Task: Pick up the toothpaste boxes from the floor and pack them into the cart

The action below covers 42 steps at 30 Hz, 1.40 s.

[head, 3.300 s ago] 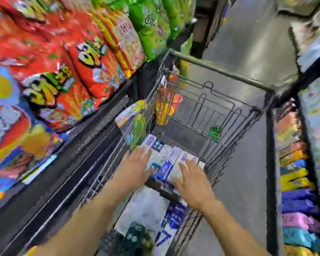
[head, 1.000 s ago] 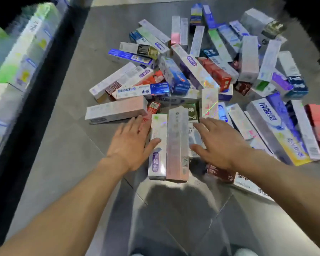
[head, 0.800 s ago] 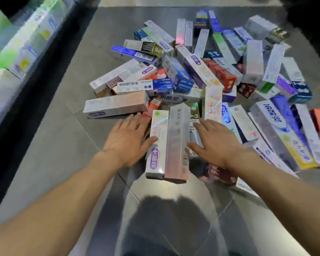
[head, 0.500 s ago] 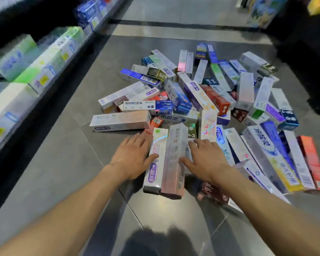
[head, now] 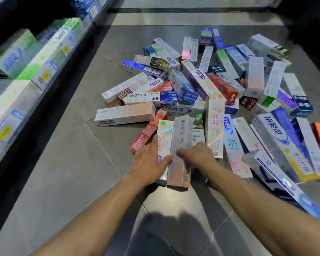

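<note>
Head view looks down on a grey tiled floor (head: 67, 174), with shelves of boxed goods (head: 31, 58) running along the left edge of the frame and no cart in sight. A loose heap of toothpaste boxes (head: 220, 93) fills the centre and right of the picture, many overlapping or leaning on one another. At the heap's lower edge, two long cartons lie side by side and touching: a pink box (head: 180, 154) and a white box (head: 163, 137). The left hand (head: 149, 163) presses against the white box's outer side with fingers mostly straight and the thumb laid across its top. The right hand (head: 196, 154) curls over the pink box, apparently pinching its long edge, though motion blur makes the fingertips hard to read. These cartons look light and stiff but thin-walled, with glossy, probably slippery faces; squeezing the pair together at mid-length along the long sides should lift both without crushing the ends.
</note>
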Available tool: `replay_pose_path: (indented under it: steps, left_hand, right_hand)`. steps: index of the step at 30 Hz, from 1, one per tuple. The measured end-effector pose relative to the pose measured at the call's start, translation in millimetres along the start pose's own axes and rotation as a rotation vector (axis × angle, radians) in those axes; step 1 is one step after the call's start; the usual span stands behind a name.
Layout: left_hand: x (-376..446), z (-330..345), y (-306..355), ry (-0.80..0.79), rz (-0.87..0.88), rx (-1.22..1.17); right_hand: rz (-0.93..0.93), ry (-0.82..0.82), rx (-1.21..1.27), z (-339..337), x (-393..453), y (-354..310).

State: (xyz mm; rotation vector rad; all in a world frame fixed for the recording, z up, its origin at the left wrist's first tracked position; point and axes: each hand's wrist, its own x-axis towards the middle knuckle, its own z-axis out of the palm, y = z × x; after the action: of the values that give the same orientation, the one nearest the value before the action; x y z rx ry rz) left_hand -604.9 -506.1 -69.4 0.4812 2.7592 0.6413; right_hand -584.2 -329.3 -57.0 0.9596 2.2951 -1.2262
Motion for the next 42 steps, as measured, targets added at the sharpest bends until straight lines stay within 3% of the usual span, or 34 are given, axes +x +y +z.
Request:
replay_pose_path:
  steps: [4, 9, 16, 20, 27, 32, 42]
  left_hand:
    - [3.5, 7.7, 11.1, 0.009, -0.171, -0.284]
    - [16.6, 4.4, 9.9, 0.034, -0.269, -0.395]
    - [10.5, -14.3, 6.6, 0.099, -0.355, -0.907]
    - [9.3, -37.6, 19.4, 0.01, -0.364, -1.081]
    - [-3.9, -89.6, 66.7, 0.017, -0.355, -1.387]
    - [-33.5, -175.8, 132.1, 0.012, -0.345, -1.39]
    - [-109.7, -452.9, 331.8, -0.076, -0.25, -1.254]
  right_hand:
    - [0.032, -0.017, 0.144, -0.6, -4.3, 1.1]
    - [-0.014, -0.004, 0.21, -13.6, -4.9, 5.8]
    - [-0.064, -0.325, 0.73, -44.2, -26.7, -1.2]
    - [-0.112, -0.421, 0.885, -50.9, -34.9, -14.0]
    - [-0.099, -0.566, 1.12, -93.9, -58.5, -31.3]
    - [-0.063, -0.612, 1.183, -152.2, -122.7, -75.0]
    - [-0.047, -0.417, 1.191, -367.4, -345.2, -234.4]
